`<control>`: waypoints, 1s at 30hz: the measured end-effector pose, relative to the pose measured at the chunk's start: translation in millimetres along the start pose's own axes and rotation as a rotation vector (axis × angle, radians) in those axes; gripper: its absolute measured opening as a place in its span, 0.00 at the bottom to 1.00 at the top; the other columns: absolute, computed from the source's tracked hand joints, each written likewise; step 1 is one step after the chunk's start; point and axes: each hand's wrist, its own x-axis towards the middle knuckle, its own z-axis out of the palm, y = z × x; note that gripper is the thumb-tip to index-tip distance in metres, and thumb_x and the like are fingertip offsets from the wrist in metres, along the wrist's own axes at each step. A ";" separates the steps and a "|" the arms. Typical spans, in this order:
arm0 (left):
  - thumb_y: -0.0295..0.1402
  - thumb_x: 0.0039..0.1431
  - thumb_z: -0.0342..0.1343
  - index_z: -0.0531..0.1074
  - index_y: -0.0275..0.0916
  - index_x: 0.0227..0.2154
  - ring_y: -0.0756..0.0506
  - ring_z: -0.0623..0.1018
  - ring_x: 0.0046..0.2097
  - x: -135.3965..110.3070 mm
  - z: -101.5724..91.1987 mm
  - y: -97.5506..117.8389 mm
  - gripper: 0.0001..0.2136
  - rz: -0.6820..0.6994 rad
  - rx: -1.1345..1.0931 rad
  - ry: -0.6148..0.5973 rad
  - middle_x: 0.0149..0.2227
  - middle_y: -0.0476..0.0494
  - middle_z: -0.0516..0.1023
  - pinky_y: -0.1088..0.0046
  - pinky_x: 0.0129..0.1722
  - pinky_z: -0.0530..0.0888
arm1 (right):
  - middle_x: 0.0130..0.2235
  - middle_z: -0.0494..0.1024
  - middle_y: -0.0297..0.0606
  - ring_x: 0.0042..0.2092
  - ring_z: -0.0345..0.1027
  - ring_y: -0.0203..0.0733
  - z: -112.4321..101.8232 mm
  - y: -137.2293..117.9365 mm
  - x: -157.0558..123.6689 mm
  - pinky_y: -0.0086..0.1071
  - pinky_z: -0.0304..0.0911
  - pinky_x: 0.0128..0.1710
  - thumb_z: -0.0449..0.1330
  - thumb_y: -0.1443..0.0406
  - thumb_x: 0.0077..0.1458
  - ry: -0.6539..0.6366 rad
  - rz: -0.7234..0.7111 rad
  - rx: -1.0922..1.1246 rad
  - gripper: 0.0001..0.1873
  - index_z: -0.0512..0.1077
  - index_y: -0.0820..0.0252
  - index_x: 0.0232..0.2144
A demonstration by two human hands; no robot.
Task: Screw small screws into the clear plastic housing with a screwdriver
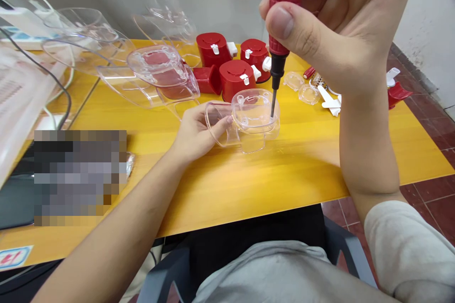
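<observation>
My left hand (201, 130) is closed around the side of a clear plastic housing (254, 116), holding it upright over the yellow table. In my right hand (320, 42) is a red-handled screwdriver (279, 19), gripped between thumb and fingers and pointing down. Its thin metal tip reaches the right side of the housing's upper rim, near a corner post. Whether a screw sits under the tip is too small to tell. Just behind the housing stand several red plastic containers (237, 78) with white tabs.
Clear plastic shells (159, 64) are piled at the back left. Small clear discs (308, 94) and white plastic pieces (331, 102) lie at the right. A blurred-out dark object (17, 199) and a cable (67, 94) are on the left of the table (249, 189).
</observation>
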 end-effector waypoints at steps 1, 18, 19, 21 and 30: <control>0.72 0.56 0.79 0.92 0.41 0.43 0.34 0.95 0.48 0.0 0.1 0.4 0.35 0.001 0.001 0.000 0.51 0.31 0.96 0.52 0.55 0.93 | 0.44 0.84 0.15 0.44 0.80 0.22 -0.1 1.6 0.0 0.21 0.85 0.44 0.76 0.57 0.66 -0.008 0.004 0.006 0.25 0.73 0.56 0.58; 0.75 0.58 0.76 0.89 0.38 0.44 0.36 0.93 0.46 -2.8 1.5 2.2 0.39 -0.026 0.048 0.003 0.48 0.33 0.96 0.55 0.49 0.92 | 0.45 0.81 0.21 0.49 0.81 0.20 -7.7 3.2 -3.4 0.21 0.82 0.56 0.63 0.51 0.71 -0.062 -0.093 -0.237 0.28 0.79 0.62 0.63; 0.74 0.58 0.76 0.89 0.38 0.44 0.36 0.93 0.46 -3.2 1.6 1.3 0.39 -0.022 0.048 0.001 0.48 0.33 0.96 0.55 0.48 0.92 | 0.48 0.84 0.21 0.54 0.83 0.22 -6.5 -3.3 -4.7 0.22 0.83 0.59 0.61 0.54 0.72 -0.069 -0.057 -0.183 0.25 0.79 0.62 0.62; 0.74 0.58 0.76 0.88 0.39 0.44 0.35 0.93 0.46 -4.1 1.5 -1.7 0.37 -0.014 0.048 0.000 0.47 0.33 0.95 0.56 0.48 0.92 | 0.54 0.88 0.17 0.62 0.85 0.24 -4.2 -17.0 -6.4 0.25 0.84 0.65 0.59 0.61 0.72 -0.068 0.031 -0.055 0.18 0.77 0.62 0.59; 0.70 0.59 0.77 0.86 0.42 0.42 0.36 0.92 0.43 -6.5 3.5 -7.9 0.32 -0.032 0.060 0.040 0.44 0.37 0.94 0.58 0.46 0.92 | 0.45 0.84 0.09 0.47 0.83 0.21 -13.4 -8.8 -2.9 0.22 0.87 0.51 0.72 0.52 0.65 -0.048 0.005 -0.033 0.20 0.75 0.51 0.54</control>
